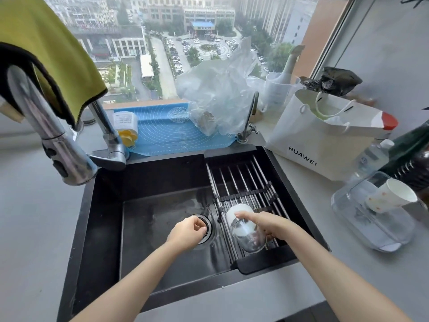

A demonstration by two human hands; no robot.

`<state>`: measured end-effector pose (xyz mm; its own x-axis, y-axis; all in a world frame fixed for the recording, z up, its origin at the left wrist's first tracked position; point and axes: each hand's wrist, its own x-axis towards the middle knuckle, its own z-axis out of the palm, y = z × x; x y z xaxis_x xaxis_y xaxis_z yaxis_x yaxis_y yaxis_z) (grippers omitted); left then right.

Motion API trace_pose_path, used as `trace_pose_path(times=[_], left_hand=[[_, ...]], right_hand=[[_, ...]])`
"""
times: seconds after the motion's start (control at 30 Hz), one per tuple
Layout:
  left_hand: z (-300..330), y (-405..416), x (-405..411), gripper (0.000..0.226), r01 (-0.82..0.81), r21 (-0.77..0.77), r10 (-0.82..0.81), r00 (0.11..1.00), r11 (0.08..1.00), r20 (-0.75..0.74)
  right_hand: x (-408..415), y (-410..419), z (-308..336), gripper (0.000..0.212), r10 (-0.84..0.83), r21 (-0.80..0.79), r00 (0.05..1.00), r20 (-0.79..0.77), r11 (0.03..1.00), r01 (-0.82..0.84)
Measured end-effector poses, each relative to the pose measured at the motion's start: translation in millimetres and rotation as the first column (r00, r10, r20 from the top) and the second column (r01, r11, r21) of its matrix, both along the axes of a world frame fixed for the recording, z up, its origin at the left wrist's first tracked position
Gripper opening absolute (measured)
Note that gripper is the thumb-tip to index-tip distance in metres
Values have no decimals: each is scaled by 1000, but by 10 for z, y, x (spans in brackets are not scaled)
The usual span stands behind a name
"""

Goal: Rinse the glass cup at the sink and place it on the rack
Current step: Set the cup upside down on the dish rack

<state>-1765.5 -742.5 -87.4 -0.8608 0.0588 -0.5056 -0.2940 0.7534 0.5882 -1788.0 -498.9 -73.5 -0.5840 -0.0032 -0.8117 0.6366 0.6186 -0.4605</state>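
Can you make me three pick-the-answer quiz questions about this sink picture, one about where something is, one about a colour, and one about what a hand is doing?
1. Where is the glass cup?
A. Under the faucet
B. Over the rack on the sink's right side
C. On the counter by the white bag

2. What colour is the mat behind the sink?
A. Blue
B. Red
C. Black

3. What is the left hand doing?
A. Holding the glass cup
B. Turning the faucet
C. Loosely curled, holding nothing, near the drain

Answers:
1. B, the right hand holds the cup tilted above the rack bars.
2. A, the mat by the window is bright blue with printed circles.
3. C, its fingers are curled with nothing in them, above the drain.
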Motion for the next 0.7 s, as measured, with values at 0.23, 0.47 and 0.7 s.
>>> trace_pose_path(times=[0.23, 0.47, 0.7], left_hand=[[91, 133, 88, 16, -12, 82, 17, 998, 997, -65], [304, 48, -32, 15, -37, 83, 48, 991, 996, -129], [426, -29, -88, 14, -51, 98, 63, 990, 994, -125]], right_hand=[[49, 72, 74, 82, 97, -5, 995, 27, 995, -97], [155, 129, 7, 93, 210, 77, 975, -66, 976, -205], [135, 120, 66, 83, 231, 106, 969, -84, 969, -221]])
